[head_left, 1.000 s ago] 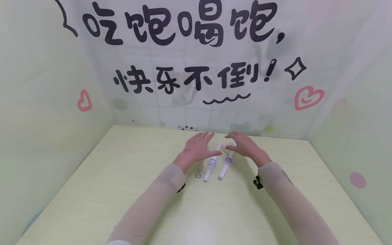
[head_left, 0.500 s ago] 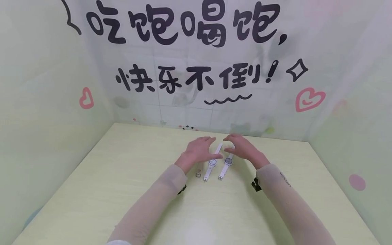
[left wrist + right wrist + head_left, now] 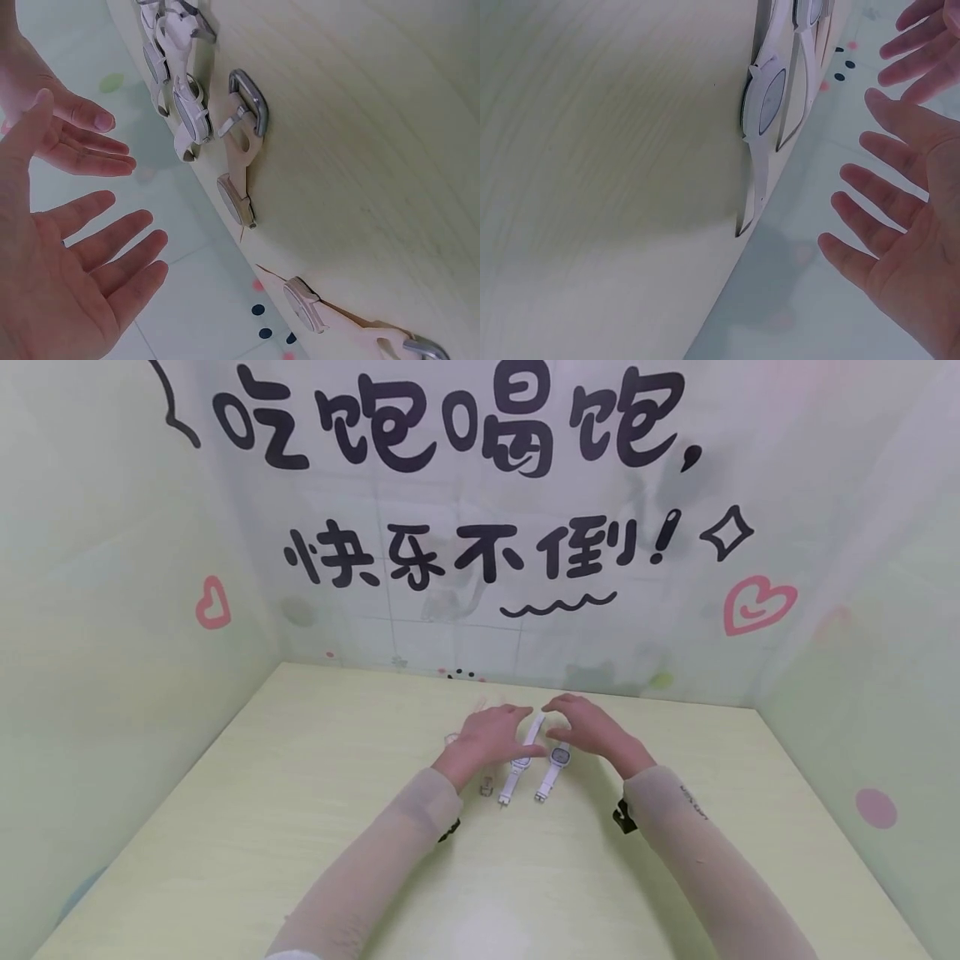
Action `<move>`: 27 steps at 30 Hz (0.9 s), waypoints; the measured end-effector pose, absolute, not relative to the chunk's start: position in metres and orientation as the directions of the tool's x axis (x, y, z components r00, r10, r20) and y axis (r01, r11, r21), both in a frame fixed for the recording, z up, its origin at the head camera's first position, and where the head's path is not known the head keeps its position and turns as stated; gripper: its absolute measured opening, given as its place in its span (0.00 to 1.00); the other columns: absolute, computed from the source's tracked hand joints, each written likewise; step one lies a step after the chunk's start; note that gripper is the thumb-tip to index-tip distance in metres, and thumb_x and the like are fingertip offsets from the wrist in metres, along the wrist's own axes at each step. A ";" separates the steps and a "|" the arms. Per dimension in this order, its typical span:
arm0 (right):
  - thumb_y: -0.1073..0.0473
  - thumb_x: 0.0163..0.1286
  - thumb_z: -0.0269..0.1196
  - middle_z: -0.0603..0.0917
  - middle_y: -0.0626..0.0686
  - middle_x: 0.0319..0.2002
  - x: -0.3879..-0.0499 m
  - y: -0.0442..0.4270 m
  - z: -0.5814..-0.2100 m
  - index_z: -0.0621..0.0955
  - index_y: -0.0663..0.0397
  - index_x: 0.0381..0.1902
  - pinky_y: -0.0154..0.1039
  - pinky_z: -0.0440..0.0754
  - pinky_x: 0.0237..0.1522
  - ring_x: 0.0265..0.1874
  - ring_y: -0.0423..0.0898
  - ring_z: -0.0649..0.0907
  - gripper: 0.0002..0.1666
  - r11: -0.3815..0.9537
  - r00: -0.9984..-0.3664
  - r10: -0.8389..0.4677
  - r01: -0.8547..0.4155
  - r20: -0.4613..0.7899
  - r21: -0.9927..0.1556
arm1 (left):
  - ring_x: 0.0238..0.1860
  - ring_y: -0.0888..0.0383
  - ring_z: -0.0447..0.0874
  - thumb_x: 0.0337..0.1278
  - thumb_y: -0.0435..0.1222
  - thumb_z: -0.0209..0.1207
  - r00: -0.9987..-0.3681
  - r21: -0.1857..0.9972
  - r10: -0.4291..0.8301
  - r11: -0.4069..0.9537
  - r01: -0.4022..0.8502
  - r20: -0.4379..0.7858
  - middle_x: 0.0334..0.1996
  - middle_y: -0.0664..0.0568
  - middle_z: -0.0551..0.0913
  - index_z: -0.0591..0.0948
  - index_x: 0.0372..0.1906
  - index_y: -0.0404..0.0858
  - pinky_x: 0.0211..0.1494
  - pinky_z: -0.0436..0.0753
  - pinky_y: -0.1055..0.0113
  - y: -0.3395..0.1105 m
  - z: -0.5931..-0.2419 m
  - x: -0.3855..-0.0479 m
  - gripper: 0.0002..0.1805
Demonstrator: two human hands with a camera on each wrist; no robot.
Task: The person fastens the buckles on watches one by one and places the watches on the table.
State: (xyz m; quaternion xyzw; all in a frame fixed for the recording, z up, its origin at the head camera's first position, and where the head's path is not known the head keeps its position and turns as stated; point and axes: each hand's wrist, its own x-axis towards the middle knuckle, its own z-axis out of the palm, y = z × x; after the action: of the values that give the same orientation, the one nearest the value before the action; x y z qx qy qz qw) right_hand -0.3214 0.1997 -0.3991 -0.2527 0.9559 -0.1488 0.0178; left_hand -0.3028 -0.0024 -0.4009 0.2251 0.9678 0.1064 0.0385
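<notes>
My left hand (image 3: 497, 735) hovers over the table with fingers and thumb spread, holding nothing. In the left wrist view its fingers (image 3: 124, 259) are apart and clear of the watches. Facing it, my right hand (image 3: 588, 725) hovers above the right white wristwatch (image 3: 560, 757), its fingers (image 3: 870, 225) spread as well. Another white wristwatch (image 3: 517, 774) lies beside it, partly covered by my left thumb. Two beige wristwatches lie further left: one beige watch (image 3: 236, 199) and a second beige watch (image 3: 304, 304). My left hand hides much of both in the head view.
The pale wooden table (image 3: 337, 827) is enclosed by printed fabric walls. Its back edge meets the back wall (image 3: 450, 635), close behind the watches. Black devices, including one under the right sleeve (image 3: 624, 817), sit at both wrists.
Both hands have drawn closer together and a little toward me, still holding nothing. Part of a beige watch now shows left of my left hand. The watches stay where they lie.
</notes>
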 end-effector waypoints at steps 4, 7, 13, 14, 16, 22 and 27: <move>0.56 0.69 0.66 0.77 0.62 0.65 -0.320 0.198 -0.401 0.77 0.60 0.63 0.58 0.69 0.71 0.68 0.61 0.73 0.27 0.826 -0.867 -0.496 -0.485 0.040 -0.287 | 0.73 0.52 0.68 0.57 0.70 0.55 -0.897 0.217 0.441 0.879 0.424 -0.033 0.73 0.52 0.70 0.64 0.76 0.51 0.77 0.64 0.47 -0.002 -0.402 -0.301 0.46; 0.57 0.68 0.66 0.77 0.62 0.65 -0.319 0.196 -0.401 0.77 0.59 0.63 0.58 0.70 0.71 0.68 0.61 0.73 0.27 0.822 -0.864 -0.502 -0.490 0.039 -0.289 | 0.71 0.51 0.71 0.56 0.70 0.55 -0.895 0.224 0.446 0.875 0.429 -0.028 0.71 0.51 0.72 0.65 0.75 0.50 0.78 0.60 0.46 -0.002 -0.401 -0.299 0.46; 0.59 0.68 0.66 0.76 0.61 0.66 -0.319 0.192 -0.404 0.77 0.57 0.63 0.57 0.69 0.71 0.68 0.60 0.73 0.27 0.819 -0.861 -0.508 -0.492 0.024 -0.296 | 0.60 0.50 0.81 0.55 0.68 0.58 -0.883 0.246 0.468 0.859 0.449 -0.021 0.64 0.50 0.80 0.69 0.72 0.48 0.67 0.75 0.52 -0.001 -0.400 -0.296 0.45; 0.59 0.68 0.66 0.76 0.61 0.66 -0.320 0.191 -0.404 0.77 0.57 0.63 0.57 0.69 0.71 0.68 0.60 0.73 0.27 0.819 -0.860 -0.510 -0.493 0.020 -0.294 | 0.59 0.50 0.82 0.55 0.68 0.58 -0.881 0.247 0.472 0.857 0.453 -0.022 0.62 0.50 0.81 0.69 0.72 0.48 0.64 0.77 0.53 0.000 -0.400 -0.296 0.44; 0.59 0.67 0.67 0.76 0.61 0.66 -0.320 0.189 -0.404 0.78 0.57 0.63 0.57 0.69 0.71 0.69 0.60 0.73 0.26 0.818 -0.855 -0.518 -0.500 0.016 -0.285 | 0.54 0.51 0.84 0.55 0.68 0.58 -0.879 0.244 0.475 0.857 0.455 -0.029 0.60 0.50 0.83 0.70 0.72 0.48 0.54 0.82 0.57 0.000 -0.401 -0.295 0.44; 0.60 0.67 0.67 0.76 0.61 0.66 -0.319 0.187 -0.406 0.78 0.57 0.63 0.57 0.70 0.71 0.68 0.61 0.73 0.26 0.812 -0.844 -0.537 -0.521 0.015 -0.265 | 0.49 0.52 0.86 0.54 0.67 0.60 -0.883 0.246 0.467 0.863 0.442 -0.049 0.56 0.50 0.85 0.72 0.70 0.46 0.48 0.84 0.60 0.002 -0.403 -0.294 0.44; 0.59 0.67 0.67 0.76 0.60 0.67 -0.320 0.186 -0.410 0.77 0.55 0.63 0.57 0.69 0.71 0.69 0.60 0.72 0.27 0.814 -0.846 -0.534 -0.514 0.000 -0.272 | 0.38 0.58 0.83 0.53 0.66 0.62 -0.880 0.263 0.470 0.860 0.438 -0.071 0.53 0.50 0.86 0.75 0.67 0.46 0.41 0.82 0.65 0.003 -0.403 -0.292 0.42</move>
State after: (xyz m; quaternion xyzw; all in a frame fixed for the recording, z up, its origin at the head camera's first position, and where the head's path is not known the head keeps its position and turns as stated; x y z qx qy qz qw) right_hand -0.3201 0.1858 -0.4099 -0.2753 0.9515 -0.1318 0.0380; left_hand -0.2916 0.0033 -0.4034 0.2357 0.9620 0.1205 0.0665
